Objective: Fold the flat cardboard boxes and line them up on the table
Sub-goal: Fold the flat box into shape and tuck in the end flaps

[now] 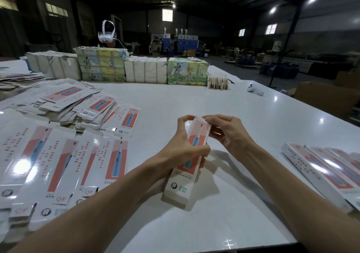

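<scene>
A dim warehouse hall lay behind a glossy white table (194, 100). Flat boxes (64, 155) lay spread across the left of the frame, and folded boxes (321, 167) sat in a row at the right edge. At centre the held box (180, 188), white with a coral panel and a blue toothbrush, ran lengthwise from lower centre upward, leaning slightly right. The left hand (181, 147) gripped its middle; the right hand (228, 130) pinched its top flap.

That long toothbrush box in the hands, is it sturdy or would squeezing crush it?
Probably light: the left hand wraps the box while the right hand pinches its top flap. Likely crushable, being thin folded card. Its glossy face may be slippery.
</scene>
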